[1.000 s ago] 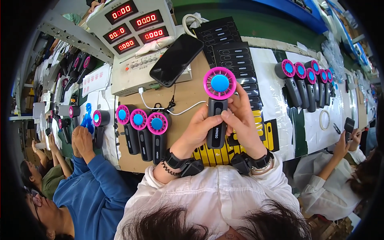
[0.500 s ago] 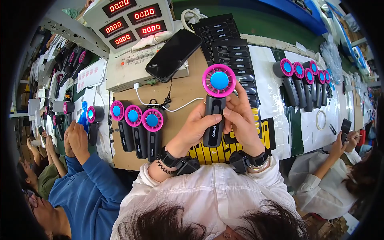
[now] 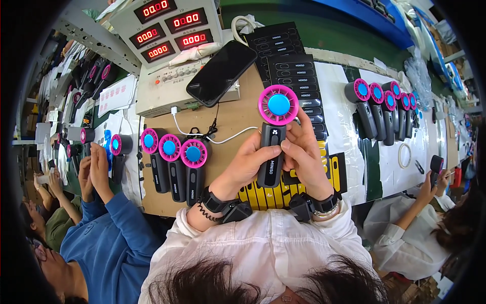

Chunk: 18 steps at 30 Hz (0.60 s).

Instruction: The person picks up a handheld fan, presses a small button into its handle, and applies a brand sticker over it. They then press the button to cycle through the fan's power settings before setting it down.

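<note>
Both hands hold up a handheld fan (image 3: pixel 271 164) with a dark grey handle, a pink slotted ring and a blue centre disc. My left hand (image 3: pixel 248 161) wraps the handle from the left, thumb across its front. My right hand (image 3: pixel 305 154) grips it from the right, thumb on the front below a small white mark. A white cable (image 3: pixel 230 138) runs from the test instrument (image 3: pixel 152 99) toward the fan's back, where its end is hidden. Left of my hands, three similar fans (image 3: pixel 193 175) lie side by side on the brown board (image 3: pixel 223 169).
Black boxes (image 3: pixel 293 66) line the back, with black-and-yellow boxes (image 3: pixel 260 197) near my body. A black phone (image 3: pixel 221 73) leans on the instrument below red number displays (image 3: pixel 169 30). More fans (image 3: pixel 377 104) stand at right. Co-workers sit on both sides, one in a blue sleeve (image 3: pixel 129 220).
A small white mark now shows on the fan's dark handle panel. My right thumb has slid slightly down the handle. The co-worker's hands at left have shifted.
</note>
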Motion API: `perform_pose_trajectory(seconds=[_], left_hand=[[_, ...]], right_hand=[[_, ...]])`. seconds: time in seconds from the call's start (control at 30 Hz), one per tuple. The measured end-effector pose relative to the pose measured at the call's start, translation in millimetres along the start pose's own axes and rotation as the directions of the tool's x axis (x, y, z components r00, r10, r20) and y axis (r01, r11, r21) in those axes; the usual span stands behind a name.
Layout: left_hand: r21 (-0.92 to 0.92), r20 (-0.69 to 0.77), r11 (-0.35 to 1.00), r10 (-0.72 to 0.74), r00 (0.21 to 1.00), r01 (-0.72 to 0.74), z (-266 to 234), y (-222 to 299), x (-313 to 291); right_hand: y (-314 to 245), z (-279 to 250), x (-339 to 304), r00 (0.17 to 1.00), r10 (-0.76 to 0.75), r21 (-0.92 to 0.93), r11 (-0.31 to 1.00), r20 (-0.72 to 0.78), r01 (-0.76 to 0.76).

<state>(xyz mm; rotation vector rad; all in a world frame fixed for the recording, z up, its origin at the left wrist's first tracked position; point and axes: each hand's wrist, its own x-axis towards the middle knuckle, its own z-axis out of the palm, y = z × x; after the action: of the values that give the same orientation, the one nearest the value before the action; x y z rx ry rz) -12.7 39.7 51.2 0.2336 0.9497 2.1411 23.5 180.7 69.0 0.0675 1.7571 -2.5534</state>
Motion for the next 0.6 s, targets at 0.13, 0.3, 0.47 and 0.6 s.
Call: perform_pose_trajectory(seconds=[0.13, 0.3, 0.47, 0.6], left_hand=[[0.012, -0.009, 1.000, -0.013, 1.000, 0.013, -0.2, 1.2, 0.2], [0.104, -0.036, 0.994, -0.012, 0.999, 0.015, 3.6, 3.0, 1.3], [0.076, -0.033, 0.997, 0.026, 0.999, -0.023, 2.7, -0.2, 1.0], [0.097, -0.006, 0.995, -0.002, 1.000, 0.003, 1.8, 0.6, 2.3]], right_hand=[[-1.3, 1.3, -0.5, 1.000, 0.016, 0.008, 1.000, -0.007, -0.016], [-1.5, 1.6, -0.4, 0.997, 0.069, -0.023, 0.997, -0.042, -0.070], [7.5, 0.0, 3.7, 0.997, 0.034, 0.016, 0.999, -0.073, -0.033], [5.4, 1.7, 5.7, 0.997, 0.021, -0.015, 1.000, -0.078, -0.023]])
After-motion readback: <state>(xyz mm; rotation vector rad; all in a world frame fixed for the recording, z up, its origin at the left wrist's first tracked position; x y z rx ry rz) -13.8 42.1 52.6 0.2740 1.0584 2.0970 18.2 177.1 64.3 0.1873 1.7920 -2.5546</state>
